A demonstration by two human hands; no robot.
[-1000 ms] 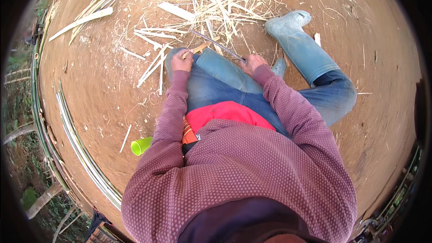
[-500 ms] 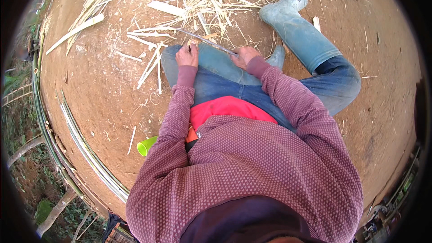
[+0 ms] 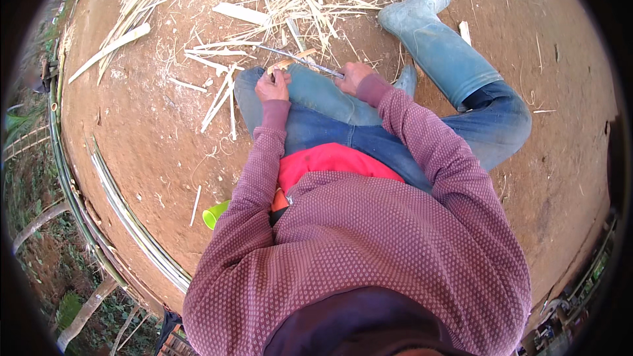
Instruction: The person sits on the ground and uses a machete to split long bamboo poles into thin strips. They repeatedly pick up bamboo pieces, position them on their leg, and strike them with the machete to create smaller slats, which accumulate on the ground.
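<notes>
Toward twelve o'clock from the blue-jeaned lap (image 3: 323, 124), the bare left hand (image 3: 273, 87) pinches a narrow tan wooden strip (image 3: 283, 64), nearer that hand, its long axis pointing to two o'clock. Rightward, a thin grey metal blade (image 3: 323, 68) visually crosses it, running to ten o'clock from the bare right hand (image 3: 355, 79), wrapped around it. Both held ends are hidden; strip-blade contact cannot be told.

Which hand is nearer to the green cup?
Left. The left hand is ahead of the green cup and somewhat to its right, holding a wood strip; the right hand is farther off to the right, gripping a long thin tool.
</notes>
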